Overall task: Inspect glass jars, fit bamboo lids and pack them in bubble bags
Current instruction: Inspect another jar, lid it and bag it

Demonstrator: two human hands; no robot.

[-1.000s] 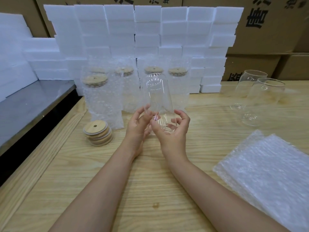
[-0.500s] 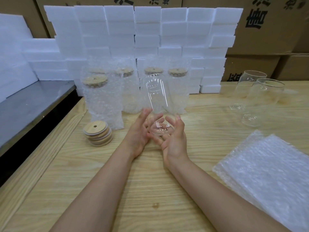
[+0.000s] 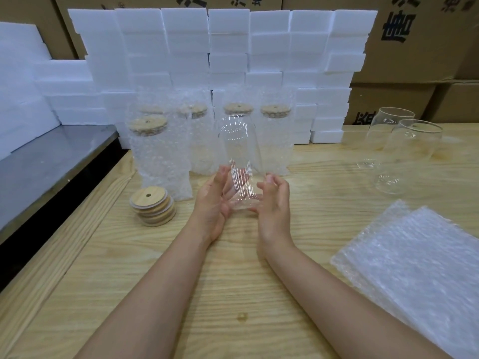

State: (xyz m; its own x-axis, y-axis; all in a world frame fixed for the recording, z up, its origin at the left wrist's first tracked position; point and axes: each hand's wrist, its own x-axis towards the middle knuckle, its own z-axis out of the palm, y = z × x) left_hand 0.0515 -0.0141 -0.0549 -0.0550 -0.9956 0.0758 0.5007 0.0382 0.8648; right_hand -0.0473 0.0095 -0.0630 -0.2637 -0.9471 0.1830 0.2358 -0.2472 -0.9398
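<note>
Inspection step. Clear glass jar (image 3: 239, 151) is held up just above the light wooden table (image 3: 233, 281), centre frame, tilted with its far end leaning away; can't tell which end is the mouth.

Left hand (image 3: 215, 200) grips the jar's near end: thumb on the front, fingers showing through the glass behind it. Right hand (image 3: 274, 203) is half open, fingers (image 3: 269, 180) loosely curled with a gap to the glass. Whether its thumb or palm touches the jar low down I cannot tell.

No lid on this jar yet. Judging by that, the next move is a lid from the stack of round bamboo lids (image 3: 153, 206) just left of the hands, which needs the jar mouth-up and steadied by one hand, pressed squarely. Then a bag from the pile of flat bubble bags (image 3: 420, 268) at right.

Several lidded jars in bubble bags (image 3: 160, 156) already stand behind; two bare glass jars (image 3: 412, 156) wait far right, well apart. So mid-batch. Glass is slick, so a slip is the risk.
</note>
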